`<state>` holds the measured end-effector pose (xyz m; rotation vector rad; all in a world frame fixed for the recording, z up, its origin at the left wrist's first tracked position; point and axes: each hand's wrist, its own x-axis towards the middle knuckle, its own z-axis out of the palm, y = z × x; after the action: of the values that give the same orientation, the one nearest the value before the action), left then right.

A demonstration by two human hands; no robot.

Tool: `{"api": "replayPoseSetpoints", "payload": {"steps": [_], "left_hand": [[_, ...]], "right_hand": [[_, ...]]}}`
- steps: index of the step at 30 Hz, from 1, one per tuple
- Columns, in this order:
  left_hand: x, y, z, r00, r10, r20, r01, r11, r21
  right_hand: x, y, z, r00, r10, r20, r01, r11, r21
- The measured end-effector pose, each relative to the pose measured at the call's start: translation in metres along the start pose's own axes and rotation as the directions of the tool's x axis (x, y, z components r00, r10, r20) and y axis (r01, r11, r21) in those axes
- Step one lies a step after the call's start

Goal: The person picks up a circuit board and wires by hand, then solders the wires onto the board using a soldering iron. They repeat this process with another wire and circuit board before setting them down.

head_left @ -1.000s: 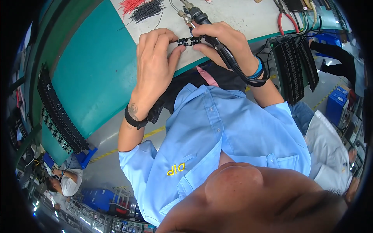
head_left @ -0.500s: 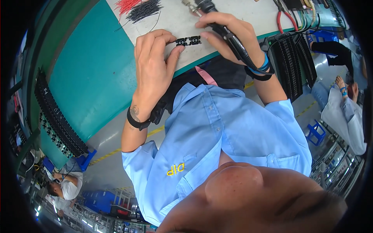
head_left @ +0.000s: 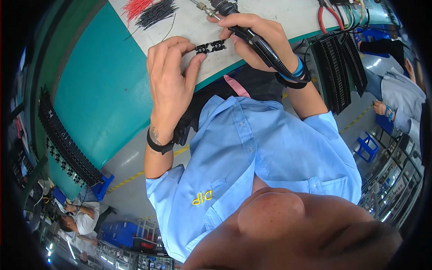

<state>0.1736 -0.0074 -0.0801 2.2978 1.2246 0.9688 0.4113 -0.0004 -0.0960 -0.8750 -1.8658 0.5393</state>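
A small pair of joined black circuit boards lies on the pale work mat. My left hand grips its left end between the thumb and fingers. My right hand is wrapped round what looks like a black soldering iron, whose metal front part points up and left, above the mat. Its tip is cut off by the picture's top edge. The right thumb and a fingertip are close to the boards' right end; whether they touch it I cannot tell.
Red wires and black wires lie at the mat's far left. Red-handled pliers and cables are at far right. Racks of black boards stand right and left. Other people work at both sides.
Both hands, the boards and the mat have shifted slightly left in view. The right hand, with the iron, stays near the boards. A person at the right has changed posture.
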Motion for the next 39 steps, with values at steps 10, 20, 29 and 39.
{"api": "replayPoseSetpoints", "payload": {"steps": [10,20,29,39], "left_hand": [[0.002,0.004,-0.005,1.0,-0.011,0.016,0.013,0.992,-0.129],[-0.008,0.007,-0.005,0.99,0.114,-0.085,-0.124,0.986,-0.112],[-0.004,0.004,0.001,0.992,-0.019,-0.127,-0.011,0.973,-0.23],[-0.011,-0.004,0.005,0.989,-0.091,-0.118,0.051,0.95,-0.309]], "right_hand": [[-0.007,0.002,0.005,0.994,-0.111,0.007,0.111,0.994,-0.024],[0.001,-0.003,0.004,0.987,-0.162,0.005,0.162,0.986,0.031],[-0.003,0.001,0.004,0.987,-0.16,-0.009,0.16,0.987,0.035],[-0.005,0.002,0.006,0.99,-0.138,-0.002,0.138,0.99,-0.005]]}}
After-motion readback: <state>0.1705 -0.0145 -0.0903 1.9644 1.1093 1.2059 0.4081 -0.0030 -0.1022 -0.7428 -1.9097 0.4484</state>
